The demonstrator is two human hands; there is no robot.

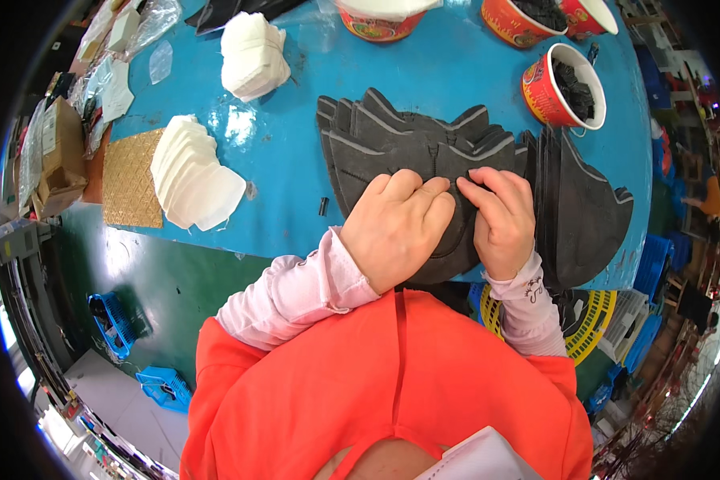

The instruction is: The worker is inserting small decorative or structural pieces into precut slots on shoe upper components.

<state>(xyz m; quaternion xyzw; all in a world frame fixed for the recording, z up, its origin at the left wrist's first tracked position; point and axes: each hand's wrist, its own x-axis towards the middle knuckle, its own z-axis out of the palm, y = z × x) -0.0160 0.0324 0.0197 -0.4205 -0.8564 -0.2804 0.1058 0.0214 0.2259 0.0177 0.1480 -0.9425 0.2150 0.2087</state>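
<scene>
in the middle of the frame, a stack of black padded pieces [388, 152] with grey edge lines lies on the blue desk [288, 172], the top one with pointed corners and a seam down its centre. both hands are on this stack, just right of the frame's centre. the left hand [400, 228] comes in from the lower left, its fingers curled and close together on the top piece. the right hand [504, 220] is just beside it, its fingers bent, the gap to the thumb narrow. the two hands' fingertips nearly meet near the seam; i cannot tell whether either hand pinches something small there.

right of the hands is a second stack of black pieces [588, 224]. a small black cylinder [323, 206] lies left of the hands. at the left of the frame, a fanned stack of white pads [192, 172] partly overlaps a gold-brown patterned board [128, 184], and a white bundle [252, 56] sits above, toward the top. in the upper right, a tilted red tub [538, 86] holds black scraps [572, 92]; another red tub [384, 28] at the top centre has something white over it. a cardboard box [62, 156] stands at the far left.
</scene>
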